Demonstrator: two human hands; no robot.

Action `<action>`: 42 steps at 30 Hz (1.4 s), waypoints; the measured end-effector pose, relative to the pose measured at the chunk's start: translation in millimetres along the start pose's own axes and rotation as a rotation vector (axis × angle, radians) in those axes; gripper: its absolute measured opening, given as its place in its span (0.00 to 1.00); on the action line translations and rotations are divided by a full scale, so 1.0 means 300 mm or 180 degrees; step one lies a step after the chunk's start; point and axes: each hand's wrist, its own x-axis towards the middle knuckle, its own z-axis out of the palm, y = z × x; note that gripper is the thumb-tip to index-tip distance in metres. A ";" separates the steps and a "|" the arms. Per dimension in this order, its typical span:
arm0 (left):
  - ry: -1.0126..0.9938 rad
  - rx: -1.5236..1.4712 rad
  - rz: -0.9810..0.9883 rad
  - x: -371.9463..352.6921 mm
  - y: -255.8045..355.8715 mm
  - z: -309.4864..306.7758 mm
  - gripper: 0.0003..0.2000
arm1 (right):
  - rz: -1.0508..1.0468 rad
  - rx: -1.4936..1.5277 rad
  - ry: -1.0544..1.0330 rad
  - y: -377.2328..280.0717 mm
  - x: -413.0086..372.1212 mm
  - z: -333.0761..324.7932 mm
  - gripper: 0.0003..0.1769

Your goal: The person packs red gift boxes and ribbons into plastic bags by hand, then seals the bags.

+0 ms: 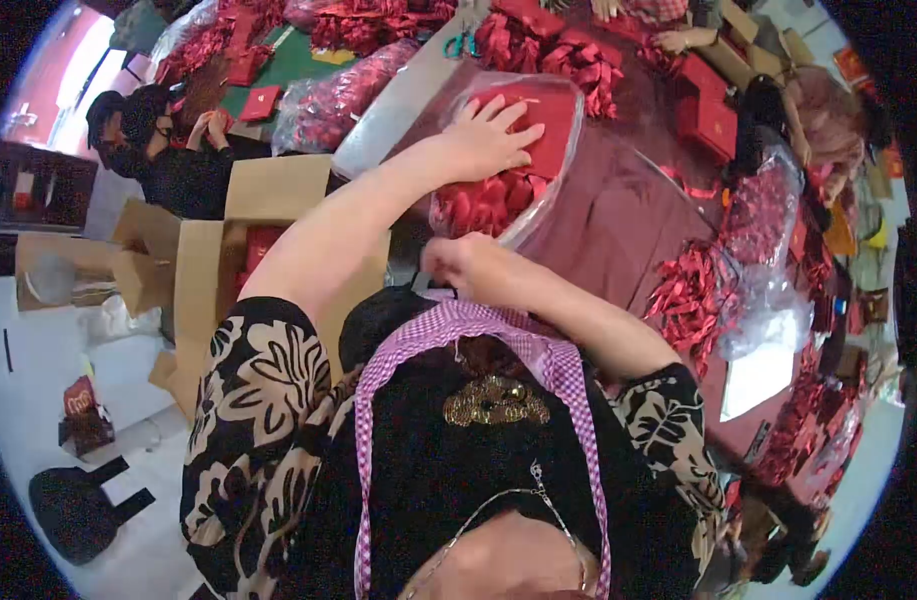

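Observation:
My left hand (490,140) lies flat with its fingers spread on a red gift bag (546,112). Clear plastic film (580,105) surrounds the bag, and red ribbon handles (483,205) bunch up below my palm. Nearer my body, my right hand (463,266) is curled closed beside the table's near edge, just in front of the checked apron (418,335). Its fingertips are blurred, and whatever they may grip is hidden.
An open cardboard box (200,290) with red items inside stands to the left. Heaps of red ribbons (690,300) and plastic-wrapped bundles (343,95) cover parts of the dark red table (608,225). Another person (173,160) sits at the far left; others work at the right.

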 end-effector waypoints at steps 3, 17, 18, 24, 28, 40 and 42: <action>0.0012 -0.0018 -0.0024 -0.003 -0.014 0.012 0.27 | -0.0735 0.0729 0.0409 -0.081 -0.009 -0.052 0.09; -0.0025 0.0022 -0.0124 0.017 0.036 -0.018 0.27 | -0.1029 -0.2880 0.0978 0.211 0.327 -0.545 0.19; -0.0250 0.0033 -0.0165 0.011 0.049 -0.063 0.27 | -0.0768 -0.2926 0.0729 0.243 0.382 -0.536 0.16; -0.0498 -0.0066 -0.0108 0.024 0.029 -0.038 0.27 | -0.0358 -0.2816 -0.0161 0.403 0.567 -0.503 0.08; -0.0379 0.0076 0.0207 -0.007 0.040 -0.050 0.27 | -0.0899 -0.0334 0.0181 0.053 0.547 -0.586 0.07; -0.0099 0.0278 0.0053 0.026 0.016 -0.004 0.27 | -0.1307 -0.1131 0.1441 -0.028 0.132 -0.744 0.13; 0.0202 -0.1112 0.0431 0.001 -0.047 0.077 0.27 | -0.1137 -0.1157 0.0768 -0.054 0.034 -0.602 0.17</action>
